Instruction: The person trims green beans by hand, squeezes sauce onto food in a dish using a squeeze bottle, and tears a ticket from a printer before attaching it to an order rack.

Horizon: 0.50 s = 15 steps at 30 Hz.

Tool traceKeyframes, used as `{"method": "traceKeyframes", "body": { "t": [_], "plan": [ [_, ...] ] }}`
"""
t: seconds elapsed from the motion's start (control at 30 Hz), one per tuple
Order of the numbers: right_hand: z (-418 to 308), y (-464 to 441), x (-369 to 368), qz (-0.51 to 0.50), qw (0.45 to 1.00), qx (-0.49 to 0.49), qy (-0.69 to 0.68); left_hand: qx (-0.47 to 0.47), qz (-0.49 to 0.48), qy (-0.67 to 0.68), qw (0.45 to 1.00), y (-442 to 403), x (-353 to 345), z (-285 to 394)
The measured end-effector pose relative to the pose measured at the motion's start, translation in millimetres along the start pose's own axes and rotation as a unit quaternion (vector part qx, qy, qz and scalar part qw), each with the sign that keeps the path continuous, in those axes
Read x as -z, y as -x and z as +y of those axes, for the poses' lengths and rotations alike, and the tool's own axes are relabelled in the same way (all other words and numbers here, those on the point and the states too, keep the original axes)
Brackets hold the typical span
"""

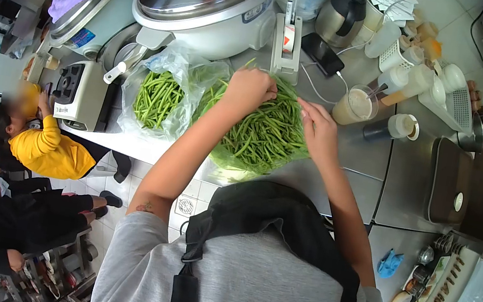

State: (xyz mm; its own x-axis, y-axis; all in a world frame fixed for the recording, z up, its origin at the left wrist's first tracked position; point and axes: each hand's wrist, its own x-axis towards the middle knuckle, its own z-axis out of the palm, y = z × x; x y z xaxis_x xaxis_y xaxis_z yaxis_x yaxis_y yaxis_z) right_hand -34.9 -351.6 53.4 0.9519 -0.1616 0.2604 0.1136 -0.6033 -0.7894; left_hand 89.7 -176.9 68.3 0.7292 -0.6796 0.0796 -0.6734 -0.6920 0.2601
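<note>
A large heap of green beans lies on a green plastic bag at the front of the steel counter. Over the far side of this heap, my left hand is closed with its fingers curled in a pinch. My right hand is at the heap's right edge, thumb and forefinger pinched together. A thin green bean seems to run between the two hands, though the fingertips partly hide it. Left of the heap, a clear plastic bag stands open with more green beans inside.
Behind the beans stand a large lidded cooker and a tape dispenser. A phone with a cable, a cup of beige liquid and squeeze bottles are to the right. A person in yellow is at the left.
</note>
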Motion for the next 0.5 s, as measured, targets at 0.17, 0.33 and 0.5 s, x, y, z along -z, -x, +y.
{"method": "traceKeyframes", "body": {
  "t": [0.17,0.33,0.5],
  "plan": [
    [-15,-14,1,-0.034,0.988,0.118,0.098,-0.092,0.085,-0.013,0.992,22,33,13],
    [-28,-13,-5,-0.148,0.98,0.084,0.1,-0.091,0.123,0.027,0.988,44,47,19],
    [-48,3,2,-0.128,0.988,0.083,0.0,-0.03,0.16,0.154,0.975,72,50,29]
  ]
}}
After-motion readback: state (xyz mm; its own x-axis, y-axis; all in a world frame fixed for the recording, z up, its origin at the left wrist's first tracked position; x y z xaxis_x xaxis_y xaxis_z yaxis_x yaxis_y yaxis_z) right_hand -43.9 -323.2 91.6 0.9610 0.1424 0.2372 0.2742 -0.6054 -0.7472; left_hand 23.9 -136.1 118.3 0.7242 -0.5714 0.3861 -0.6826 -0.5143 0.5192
